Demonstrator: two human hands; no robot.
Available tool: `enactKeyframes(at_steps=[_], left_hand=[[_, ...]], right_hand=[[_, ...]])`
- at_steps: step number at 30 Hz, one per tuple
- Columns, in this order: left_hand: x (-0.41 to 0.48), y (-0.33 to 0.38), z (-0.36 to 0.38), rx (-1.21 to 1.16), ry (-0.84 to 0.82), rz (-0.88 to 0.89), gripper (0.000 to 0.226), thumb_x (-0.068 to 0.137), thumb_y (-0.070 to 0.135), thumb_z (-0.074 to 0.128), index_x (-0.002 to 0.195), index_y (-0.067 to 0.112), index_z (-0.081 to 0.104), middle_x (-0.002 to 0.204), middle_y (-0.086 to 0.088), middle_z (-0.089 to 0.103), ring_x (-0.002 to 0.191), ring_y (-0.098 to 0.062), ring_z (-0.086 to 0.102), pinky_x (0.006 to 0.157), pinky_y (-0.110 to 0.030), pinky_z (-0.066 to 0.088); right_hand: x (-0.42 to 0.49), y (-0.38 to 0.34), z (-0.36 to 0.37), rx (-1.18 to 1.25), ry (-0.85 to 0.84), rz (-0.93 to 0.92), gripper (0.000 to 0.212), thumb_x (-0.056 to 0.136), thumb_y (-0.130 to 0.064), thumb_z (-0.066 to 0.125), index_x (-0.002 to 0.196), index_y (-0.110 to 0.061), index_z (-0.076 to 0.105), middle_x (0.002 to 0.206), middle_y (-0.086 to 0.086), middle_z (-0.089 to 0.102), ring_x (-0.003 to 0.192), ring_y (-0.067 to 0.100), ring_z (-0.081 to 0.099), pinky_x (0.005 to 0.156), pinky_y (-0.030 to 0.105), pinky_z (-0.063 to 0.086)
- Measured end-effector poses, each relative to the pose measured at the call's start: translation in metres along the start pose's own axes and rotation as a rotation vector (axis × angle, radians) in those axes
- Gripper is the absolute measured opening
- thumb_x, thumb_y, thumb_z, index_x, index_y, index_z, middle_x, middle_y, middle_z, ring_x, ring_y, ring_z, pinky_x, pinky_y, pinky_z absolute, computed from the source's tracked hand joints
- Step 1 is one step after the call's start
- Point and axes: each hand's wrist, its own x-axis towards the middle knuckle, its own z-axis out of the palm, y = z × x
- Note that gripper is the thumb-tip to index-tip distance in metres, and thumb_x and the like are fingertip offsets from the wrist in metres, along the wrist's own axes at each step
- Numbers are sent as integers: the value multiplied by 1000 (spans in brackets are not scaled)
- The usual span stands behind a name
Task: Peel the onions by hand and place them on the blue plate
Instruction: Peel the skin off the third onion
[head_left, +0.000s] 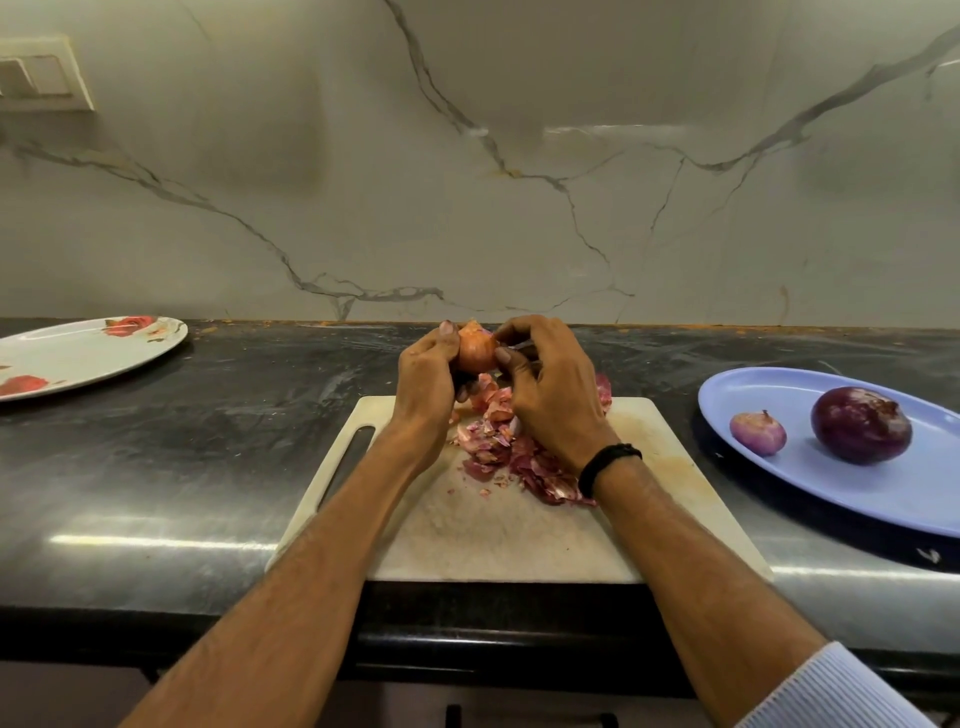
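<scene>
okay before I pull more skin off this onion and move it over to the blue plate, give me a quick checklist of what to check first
1. Onion firmly held: ok, the left hand cups it and the right hand picks at it.
2. Onion fully peeled: not ok, dry orange skin still covers the side that shows.
3. Peels landing on the cutting board: ok, the pile sits on it below the hands.
4. Room on the blue plate: ok, only a small onion and a large onion lie there, with bare space near them.
5. Path to the plate clear: ok, bare counter lies between.
6. Underside of the held onion: cannot tell, hidden by fingers.
</scene>
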Motion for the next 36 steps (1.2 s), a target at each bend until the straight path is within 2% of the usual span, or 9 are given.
enactKeyframes(at_steps=[5,10,13,15,18,22,28,31,36], left_hand=[[-3,1,-1,63,-37,25,42,110,28,35,108,0,66,96,-19,62,75,-25,52,55,-27,42],[-6,4,0,79,-59,7,38,110,25,35,108,5,67,95,-17,63,64,-8,58,52,-18,45],[-4,4,0,56,-44,-26,37,110,25,36,106,7,68,97,-22,64,67,-15,58,52,-24,43],[-4,5,2,5,-9,-57,38,110,26,35,105,4,66,95,-23,63,66,-20,55,53,-28,42],[-4,10,3,-142,69,-144,36,110,27,35,102,6,63,99,-19,60,75,-22,56,61,-30,46],[-4,15,1,-244,92,-208,33,110,27,36,107,7,61,110,-22,56,79,-22,53,57,-25,49],[-7,18,1,-260,37,-250,41,109,34,39,117,-1,59,108,-23,59,71,-19,55,56,-23,53],[-8,20,2,-273,-18,-264,40,106,36,46,113,-1,61,105,-22,63,73,-19,57,57,-24,52],[-11,21,3,-245,-55,-282,35,104,35,52,107,2,61,94,-17,62,67,-17,55,57,-24,50]], right_hand=[[1,-1,-1,18,9,18,15,97,-6,56,110,-9,61,108,4,60,96,11,55,81,8,43],[0,2,-2,-11,30,0,10,96,-3,55,98,-9,62,96,4,60,85,8,51,74,5,40],[0,3,0,-66,55,-4,11,94,1,53,93,-7,60,90,7,56,76,8,45,69,3,36],[-1,4,2,-74,54,-5,13,93,2,49,91,-8,57,90,6,52,75,11,47,67,7,39],[0,5,2,-37,68,7,17,94,1,43,90,-13,51,93,4,50,74,24,58,64,26,52],[0,3,-2,-35,107,28,20,94,9,45,100,-5,57,100,7,51,75,21,60,66,10,48],[-1,3,-1,-78,60,-19,26,92,2,58,116,-6,61,106,7,60,90,14,59,79,13,46],[-2,1,-1,-81,56,-42,21,92,-7,65,113,-6,65,105,8,62,91,10,55,81,8,42],[0,3,-3,-99,107,-73,9,90,-2,66,97,-5,70,94,8,64,84,10,54,77,1,38]])
